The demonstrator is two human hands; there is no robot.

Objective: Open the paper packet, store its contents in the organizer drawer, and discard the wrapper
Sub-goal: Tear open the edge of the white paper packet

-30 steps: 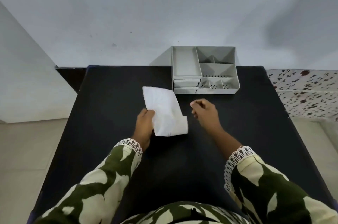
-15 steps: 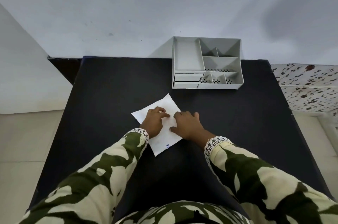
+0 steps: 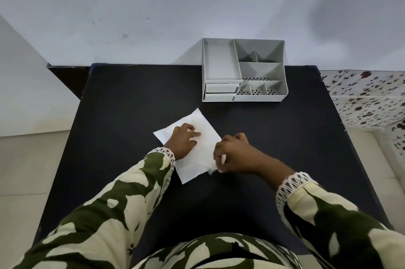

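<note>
You are at the opening step: the flat white paper packet (image 3: 198, 150) lies on the black tabletop (image 3: 122, 115), on your side of the grey plastic desk organizer (image 3: 243, 70) and a little to its left, well apart from it. Nothing has come out of the packet that I can see, and both small drawers (image 3: 221, 92) at the organizer's front left corner look pushed in.

Your left hand (image 3: 183, 141) rests flat on the packet's left half, fingers spread and pressing it onto the tabletop rather than gripping it. Your right hand (image 3: 235, 153) is bunched at the packet's near right edge, fingers curled together, and a scrap of white paper shows between them; it appears to be pinching that corner, though the fingertips hide the exact hold.

In my judgement the next move calls for a tear or peel along that right edge while your left hand pins the rest down. Pull gently and away from the pinned side, because the contents are hidden and could spill onto the tabletop if the paper rips wide. Once it is open, you will need a free hand to draw out one drawer of the organizer, which stands beyond the packet against the pale wall (image 3: 175, 5).
</note>
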